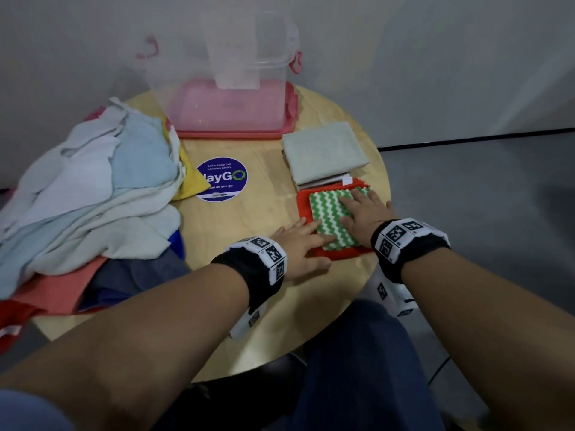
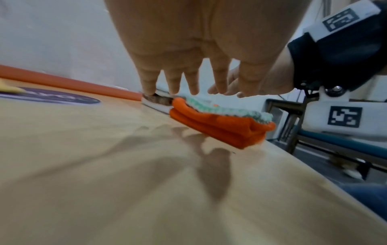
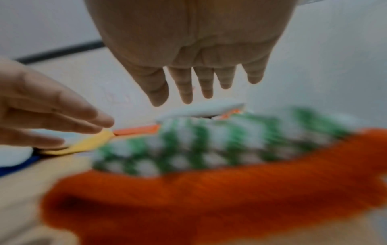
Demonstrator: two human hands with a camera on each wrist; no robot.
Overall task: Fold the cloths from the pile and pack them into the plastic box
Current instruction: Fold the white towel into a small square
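The step in hand is judged to be the flattening and squaring of a folded green-and-white cloth (image 1: 333, 217), which is laid on top of a folded orange cloth (image 1: 334, 255) at the near right edge of the round wooden table (image 1: 264, 306). The left hand (image 1: 300, 248) is held flat with the fingers straight, its fingertips at the near left corner of the green-and-white cloth; the wrist views suggest only light contact, and the exact pressure cannot be told. The right hand (image 1: 367, 214) is likewise spread flat, palm down, over the right part of the same cloth; nothing is gripped by either hand. For a good result, the cloth should be smoothed from the centre outward, and its edges should be brought parallel to those of the orange cloth beneath, so that the two can be lifted as one pad. The orange cloth's thick rolled fold (image 2: 220, 127) should be pressed down, since soft bulk is likely to spring open. Just beyond lies a stack of folded pale cloths (image 1: 323, 152), touching the orange one. To the left, well apart, the unfolded pile (image 1: 90, 188) awaits folding. At the far edge stands the clear plastic box (image 1: 224, 79) on a pink lid (image 1: 280, 129); no cloth is seen in it.
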